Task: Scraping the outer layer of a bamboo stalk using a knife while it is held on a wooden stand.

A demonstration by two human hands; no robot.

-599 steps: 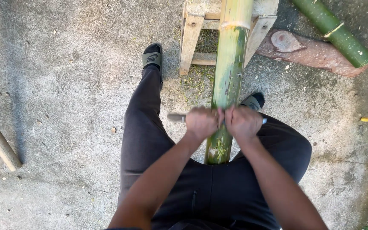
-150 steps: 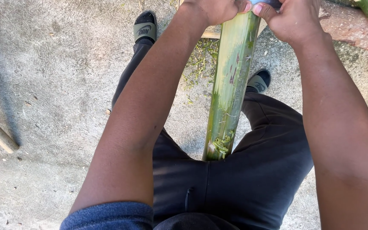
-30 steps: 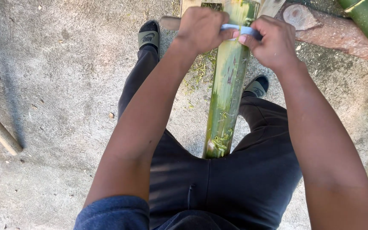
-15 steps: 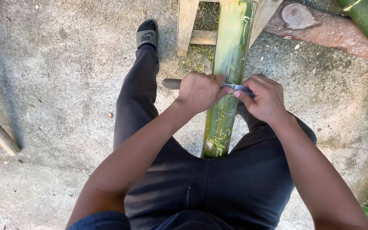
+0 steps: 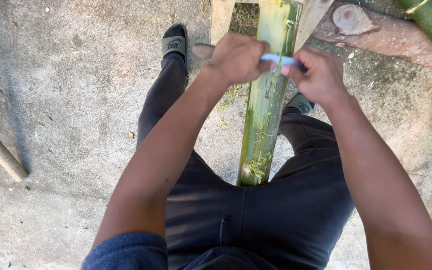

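- Since half a second ago, both hands have moved up the bamboo pole (image 5: pixel 266 115), away from the person's body, carrying the blade (image 5: pixel 281 60) with them.
- Both arms reach forward, nearly straight, one on each side of the pole.
- The left hand (image 5: pixel 238 57) is fisted around the blade's wooden handle (image 5: pixel 203 50); the right hand (image 5: pixel 318 75) is clenched on its other end.
- The blade lies across the pole's scraped face.
- The pole slopes from between the person's thighs up onto a wooden stand (image 5: pixel 221 17).
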